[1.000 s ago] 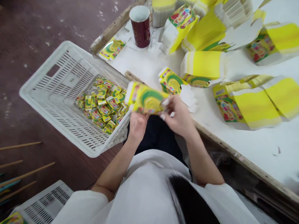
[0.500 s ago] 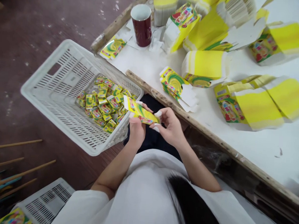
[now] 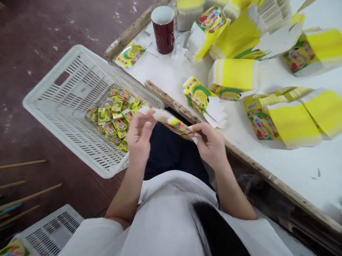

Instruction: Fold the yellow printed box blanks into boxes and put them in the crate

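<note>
A small yellow printed carton (image 3: 178, 125) stretches between my two hands above my lap, its left end showing white flaps. My right hand (image 3: 212, 146) pinches the carton's right end between thumb and fingers. At the other end my left hand (image 3: 140, 136) has its fingers closed on a white flap; motion blurs the fingertips. Just beyond my left hand stands a white plastic basket (image 3: 51, 115), holding many small filled-looking yellow boxes (image 3: 110, 129). Another flattened carton with white flaps (image 3: 199, 95) lies near the table edge.
Stacks of flat yellow cartons (image 3: 296, 124) spread over the white table (image 3: 285, 174). A dark red mug (image 3: 163, 33) stands at its far left corner. A wooden strip (image 3: 251, 165) edges the table. Thin wooden sticks (image 3: 23, 199) and a second basket (image 3: 53, 228) are at lower left.
My hands have moved apart, the left one leftward and the right one rightward. The carton has shifted right and its white flaps at the left end now show more.
</note>
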Motion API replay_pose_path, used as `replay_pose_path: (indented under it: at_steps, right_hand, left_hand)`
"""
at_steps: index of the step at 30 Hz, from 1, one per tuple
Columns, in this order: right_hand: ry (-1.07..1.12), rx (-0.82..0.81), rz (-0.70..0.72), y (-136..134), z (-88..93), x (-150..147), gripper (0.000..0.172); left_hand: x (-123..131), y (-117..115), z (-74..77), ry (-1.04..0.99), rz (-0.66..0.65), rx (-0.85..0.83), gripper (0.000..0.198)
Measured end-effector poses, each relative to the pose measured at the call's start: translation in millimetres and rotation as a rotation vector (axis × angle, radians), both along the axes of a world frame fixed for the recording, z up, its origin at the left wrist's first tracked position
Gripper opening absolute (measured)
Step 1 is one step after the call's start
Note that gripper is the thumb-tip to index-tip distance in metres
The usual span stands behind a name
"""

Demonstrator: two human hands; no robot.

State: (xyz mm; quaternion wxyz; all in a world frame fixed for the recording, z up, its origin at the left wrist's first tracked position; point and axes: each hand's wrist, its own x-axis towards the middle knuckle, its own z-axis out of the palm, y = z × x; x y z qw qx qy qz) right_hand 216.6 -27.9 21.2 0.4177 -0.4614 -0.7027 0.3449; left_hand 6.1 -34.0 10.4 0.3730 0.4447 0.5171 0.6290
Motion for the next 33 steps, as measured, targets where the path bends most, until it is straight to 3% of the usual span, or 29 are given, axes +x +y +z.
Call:
replay_pose_path:
  at_steps: [2, 5, 7, 9, 10, 12, 14, 17, 19, 26, 30, 33]
  right_hand:
    - [-0.158, 0.17, 0.004, 3, 7.4, 6, 0.018]
    - [-0.309, 0.306, 0.132, 1, 15.7, 4, 0.023]
    - [-0.329, 0.347, 0.197, -1, 16.8, 0, 0.024]
    - [-0.293, 0.35, 0.144, -1, 13.7, -2, 0.018]
    - [-0.25, 0.332, 0.069, -1, 10.9, -1, 0.021]
    - [-0.124, 0.245, -0.098, 1, 4.2, 1, 0.049]
    - [0.019, 0.102, -0.125, 1, -1.6, 1, 0.067]
    - [0.144, -0.131, 0.013, -2, -4.5, -7, 0.046]
    - [0.183, -0.193, 0.011, -5, -3.2, -16, 0.036]
    - [0.296, -0.19, -0.154, -8, -1.8, -30, 0.02]
    - [0.082, -0.107, -0.249, -14, -5.4, -28, 0.016]
    - [-0.067, -0.02, -0.236, -17, -8.3, -25, 0.023]
  left_hand:
    - [-14, -1, 14.5, 0.134, -0.041, 0.103, 0.055]
    - [-19, -5, 32.1, 0.421, -0.313, 0.03, 0.104]
    - [-11, -8, 36.5, 0.593, -0.53, -0.121, 0.104]
    - [1, -10, 34.7, 0.692, -0.607, -0.269, 0.082]
    - [7, -11, 32.2, 0.715, -0.582, -0.317, 0.073]
    - [16, -13, 24.9, 0.73, -0.467, -0.343, 0.066]
    - [22, -16, 16.1, 0.724, -0.383, -0.297, 0.07]
    - [26, -19, 3.3, 0.734, -0.293, -0.204, 0.077]
    - [27, -20, -2.6, 0.771, -0.24, -0.145, 0.079]
    - [34, -24, -4.6, 0.804, -0.195, 0.046, 0.076]
    - [37, -23, -6.1, 0.806, -0.187, 0.042, 0.062]
    - [38, -23, -8.3, 0.796, -0.197, -0.038, 0.06]
